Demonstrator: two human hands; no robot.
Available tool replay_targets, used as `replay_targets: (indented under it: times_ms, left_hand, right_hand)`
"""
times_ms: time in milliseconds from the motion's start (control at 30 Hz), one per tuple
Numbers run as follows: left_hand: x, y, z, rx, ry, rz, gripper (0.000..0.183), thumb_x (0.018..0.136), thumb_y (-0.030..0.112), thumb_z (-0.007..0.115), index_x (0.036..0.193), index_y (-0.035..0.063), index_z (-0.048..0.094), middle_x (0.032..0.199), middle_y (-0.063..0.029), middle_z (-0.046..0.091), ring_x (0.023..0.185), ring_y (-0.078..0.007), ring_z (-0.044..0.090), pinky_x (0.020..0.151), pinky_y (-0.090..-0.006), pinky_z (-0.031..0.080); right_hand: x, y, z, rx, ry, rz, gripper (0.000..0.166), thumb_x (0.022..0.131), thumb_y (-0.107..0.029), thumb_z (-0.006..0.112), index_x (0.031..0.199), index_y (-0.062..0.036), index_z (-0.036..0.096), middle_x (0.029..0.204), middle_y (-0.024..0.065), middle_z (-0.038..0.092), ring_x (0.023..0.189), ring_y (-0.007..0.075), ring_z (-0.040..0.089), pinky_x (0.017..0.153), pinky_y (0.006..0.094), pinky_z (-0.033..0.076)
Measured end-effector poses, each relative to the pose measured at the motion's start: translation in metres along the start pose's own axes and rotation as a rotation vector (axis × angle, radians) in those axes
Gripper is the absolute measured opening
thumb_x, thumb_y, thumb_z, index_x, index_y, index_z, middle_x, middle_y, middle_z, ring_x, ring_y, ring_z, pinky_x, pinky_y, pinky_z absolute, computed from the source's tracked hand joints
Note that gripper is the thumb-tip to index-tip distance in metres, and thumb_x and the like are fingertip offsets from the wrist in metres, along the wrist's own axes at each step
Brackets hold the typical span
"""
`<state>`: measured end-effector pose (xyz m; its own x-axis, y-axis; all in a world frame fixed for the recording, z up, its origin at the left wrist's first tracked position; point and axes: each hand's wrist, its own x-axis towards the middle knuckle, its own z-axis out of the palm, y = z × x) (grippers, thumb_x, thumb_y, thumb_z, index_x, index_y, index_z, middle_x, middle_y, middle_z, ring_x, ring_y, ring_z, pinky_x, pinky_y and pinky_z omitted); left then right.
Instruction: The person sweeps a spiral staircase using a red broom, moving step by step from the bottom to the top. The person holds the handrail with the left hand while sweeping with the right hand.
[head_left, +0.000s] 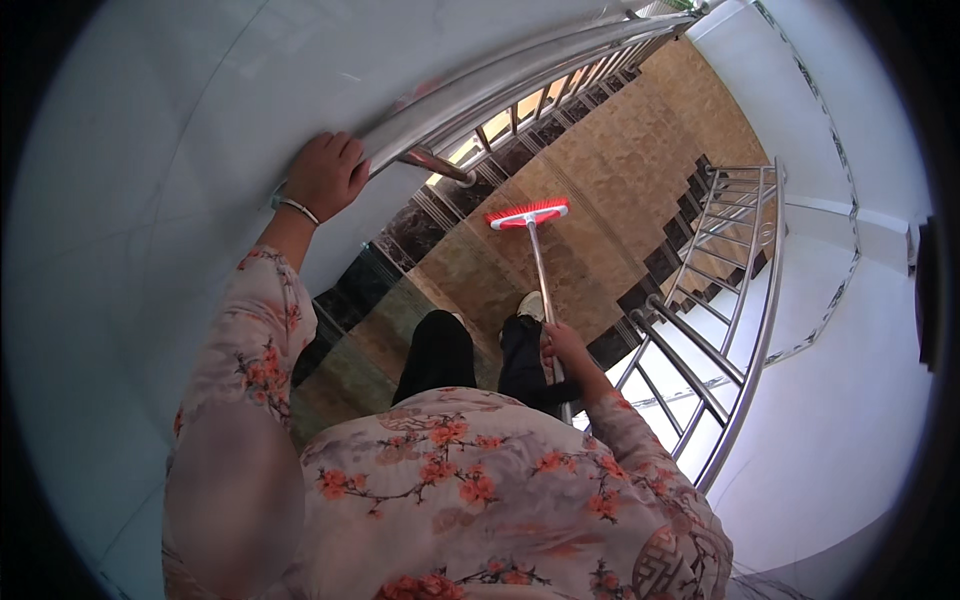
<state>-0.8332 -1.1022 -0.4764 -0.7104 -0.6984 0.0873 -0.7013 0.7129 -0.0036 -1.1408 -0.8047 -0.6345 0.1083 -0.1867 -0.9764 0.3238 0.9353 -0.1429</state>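
Observation:
My right hand (564, 346) grips the metal handle of a push broom (541, 262), low at my right side. Its head (529, 214), white and red with red bristles, is ahead of my feet over the brown tiled stairs (517, 259). Up on the left, my left hand (324, 174) is on the near end of a stainless steel handrail (442, 101), fingers curled over it. A bracelet (300, 210) circles that wrist. Part of the broom handle behind my right forearm is hidden.
A second stainless steel railing (754, 300) runs along the right side of the stairs. A white tiled wall (187, 112) rises close on my left. Dark stone edging (420, 229) borders the steps. My shoe (531, 306) shows beside the broom handle.

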Motion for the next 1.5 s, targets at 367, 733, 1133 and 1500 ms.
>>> replay_targets:
  times_ms: [367, 733, 1133, 1500]
  left_hand:
    - [0.005, 0.003, -0.003, 0.008, -0.03, 0.002, 0.015, 0.067, 0.013, 0.054, 0.074, 0.0053, 0.043, 0.07, -0.0098, 0.044, 0.067, -0.0261, 0.044, 0.06, -0.0356, 0.038]
    - [0.005, 0.003, -0.002, 0.033, -0.02, 0.016, 0.014, 0.069, 0.013, 0.052, 0.076, 0.0056, 0.043, 0.07, -0.0095, 0.043, 0.065, -0.0261, 0.044, 0.058, -0.0358, 0.037]
    - [0.002, 0.005, 0.0, 0.037, 0.005, 0.0, 0.012, 0.069, 0.013, 0.052, 0.074, 0.0068, 0.043, 0.07, -0.0088, 0.044, 0.065, -0.0258, 0.045, 0.059, -0.0361, 0.038]
    - [0.002, 0.004, 0.001, 0.039, 0.035, 0.045, 0.012, 0.072, 0.013, 0.05, 0.078, 0.0044, 0.044, 0.071, -0.0105, 0.045, 0.066, -0.0265, 0.045, 0.06, -0.0363, 0.039]
  right_hand:
    - [0.063, 0.003, 0.005, 0.367, -0.233, -0.094, 0.015, 0.082, -0.029, 0.041, 0.087, -0.0168, 0.036, 0.059, 0.0014, 0.039, 0.039, 0.008, 0.035, 0.033, 0.021, 0.032]
    - [0.103, -0.019, -0.011, 0.219, -0.051, 0.029, 0.015, 0.081, -0.026, 0.041, 0.088, -0.0132, 0.044, 0.057, 0.003, 0.042, 0.038, 0.0098, 0.037, 0.033, 0.0252, 0.035]
    - [-0.05, 0.016, -0.099, -0.241, 0.235, -0.091, 0.014, 0.079, -0.022, 0.045, 0.081, -0.0073, 0.044, 0.049, 0.0026, 0.04, 0.035, 0.0095, 0.038, 0.029, 0.0246, 0.034]
    - [0.039, -0.006, -0.106, -0.572, 0.1, -0.064, 0.022, 0.08, -0.025, 0.039, 0.086, -0.0059, 0.047, 0.057, 0.0115, 0.049, 0.045, 0.021, 0.05, 0.036, 0.0343, 0.039]
